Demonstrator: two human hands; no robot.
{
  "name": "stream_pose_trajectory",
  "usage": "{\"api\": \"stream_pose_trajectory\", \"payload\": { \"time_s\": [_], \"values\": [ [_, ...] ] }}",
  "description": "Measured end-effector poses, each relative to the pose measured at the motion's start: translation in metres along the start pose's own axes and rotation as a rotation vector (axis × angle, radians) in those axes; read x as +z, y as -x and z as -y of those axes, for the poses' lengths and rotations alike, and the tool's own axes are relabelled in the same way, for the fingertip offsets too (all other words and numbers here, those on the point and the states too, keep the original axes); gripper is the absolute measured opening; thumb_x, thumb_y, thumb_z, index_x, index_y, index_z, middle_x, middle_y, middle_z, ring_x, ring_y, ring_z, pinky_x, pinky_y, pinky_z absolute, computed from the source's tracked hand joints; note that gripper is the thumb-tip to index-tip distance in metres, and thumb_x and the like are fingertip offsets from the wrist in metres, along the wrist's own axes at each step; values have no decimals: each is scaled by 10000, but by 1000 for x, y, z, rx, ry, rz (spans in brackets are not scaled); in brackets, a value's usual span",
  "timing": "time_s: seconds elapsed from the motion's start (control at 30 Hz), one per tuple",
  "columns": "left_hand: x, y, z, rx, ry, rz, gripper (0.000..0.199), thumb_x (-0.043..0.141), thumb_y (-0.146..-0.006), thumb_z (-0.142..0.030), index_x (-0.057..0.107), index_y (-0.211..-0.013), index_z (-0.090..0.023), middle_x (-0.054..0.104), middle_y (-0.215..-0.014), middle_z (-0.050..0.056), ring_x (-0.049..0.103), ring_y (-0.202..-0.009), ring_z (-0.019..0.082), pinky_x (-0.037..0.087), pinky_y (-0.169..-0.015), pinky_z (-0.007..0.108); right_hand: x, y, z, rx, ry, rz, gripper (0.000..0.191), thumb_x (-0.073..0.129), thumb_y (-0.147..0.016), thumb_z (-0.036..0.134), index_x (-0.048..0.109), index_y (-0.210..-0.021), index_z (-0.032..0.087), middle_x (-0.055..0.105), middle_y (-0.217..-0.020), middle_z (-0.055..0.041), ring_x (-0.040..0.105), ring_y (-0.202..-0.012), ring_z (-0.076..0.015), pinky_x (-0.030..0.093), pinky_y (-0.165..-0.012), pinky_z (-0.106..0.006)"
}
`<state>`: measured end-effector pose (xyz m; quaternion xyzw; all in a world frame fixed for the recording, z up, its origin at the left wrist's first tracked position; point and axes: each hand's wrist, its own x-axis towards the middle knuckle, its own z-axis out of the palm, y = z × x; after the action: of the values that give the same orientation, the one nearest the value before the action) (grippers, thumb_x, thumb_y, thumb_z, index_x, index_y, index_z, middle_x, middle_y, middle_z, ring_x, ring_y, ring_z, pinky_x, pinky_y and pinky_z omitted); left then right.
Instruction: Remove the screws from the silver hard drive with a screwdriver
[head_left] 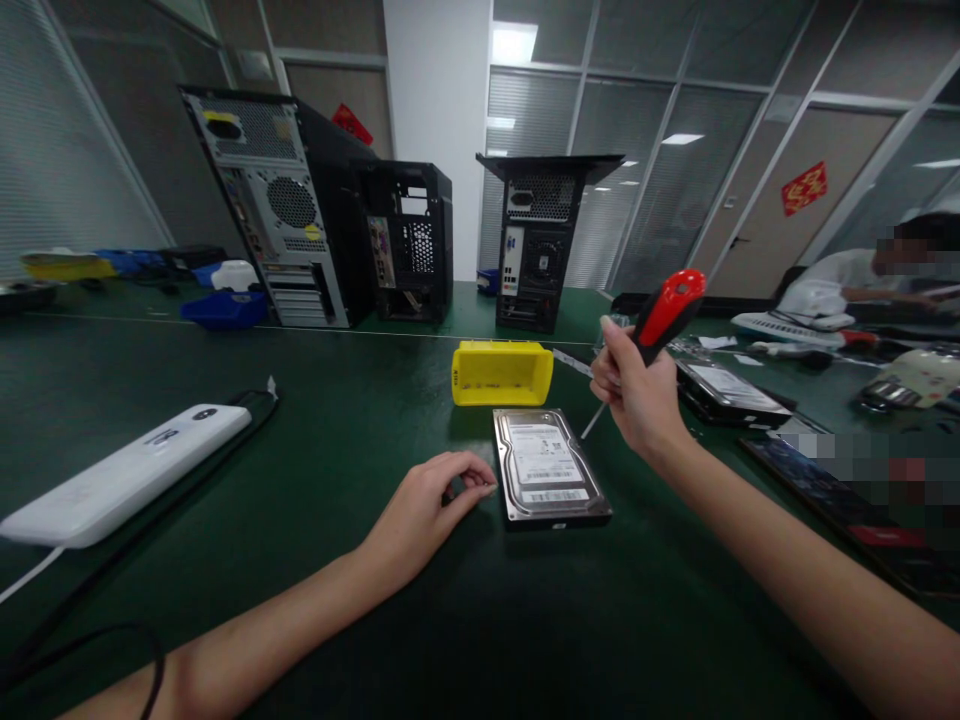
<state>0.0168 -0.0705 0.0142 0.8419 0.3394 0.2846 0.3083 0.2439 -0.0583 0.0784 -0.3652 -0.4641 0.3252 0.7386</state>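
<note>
A silver hard drive (551, 470) lies label side up on the green table in front of me. My right hand (637, 385) is closed round a screwdriver (670, 312) with a red and black handle. Its thin shaft slants down toward the drive's right edge; whether the tip touches the drive I cannot tell. At the drive's left edge rests my left hand (439, 500), thumb and fingertips pinched together. Anything between those fingertips is too small to make out. Just behind the drive stands a yellow plastic bin (502, 375), its open side facing me.
Computer cases (289, 200) stand along the back, one (536, 240) with a panel on top. A white power strip (127, 475) with a black cable lies left. More drives (731, 390) and a dark flat panel (832, 490) lie right. A person (847, 275) sits at the far right.
</note>
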Motion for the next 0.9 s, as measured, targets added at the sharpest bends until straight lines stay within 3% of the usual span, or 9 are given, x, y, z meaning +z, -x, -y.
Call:
{"api": "stream_pose_trajectory", "payload": {
  "time_s": [0.4, 0.63, 0.9],
  "values": [
    [2, 2, 1, 22, -42, -28, 77, 559, -889, -187, 627, -927, -187, 643, -910, 16, 590, -841, 158, 463, -745, 270, 2, 1, 0, -8, 10, 1, 315, 702, -737, 365, 440, -706, 193, 304, -459, 97, 260, -393, -39, 191, -349, -176],
    [1, 2, 1, 22, -27, -26, 90, 544, -894, -195, 627, -930, -199, 638, -896, 3, 588, -825, 158, 460, -739, 274, -7, -6, -2, 63, -68, 70, 257, 644, -748, 411, 545, -817, 184, 362, -488, 76, 238, -386, -33, 152, -345, -159],
    [1, 1, -1, -6, 12, -38, 102, 555, -890, -212, 610, -973, -191, 642, -881, 0, 596, -798, 145, 464, -699, 255, -12, -8, -5, 50, -38, 75, 248, 643, -744, 354, 550, -907, 191, 436, -574, 61, 363, -432, -55, 288, -356, -174]
  ]
}}
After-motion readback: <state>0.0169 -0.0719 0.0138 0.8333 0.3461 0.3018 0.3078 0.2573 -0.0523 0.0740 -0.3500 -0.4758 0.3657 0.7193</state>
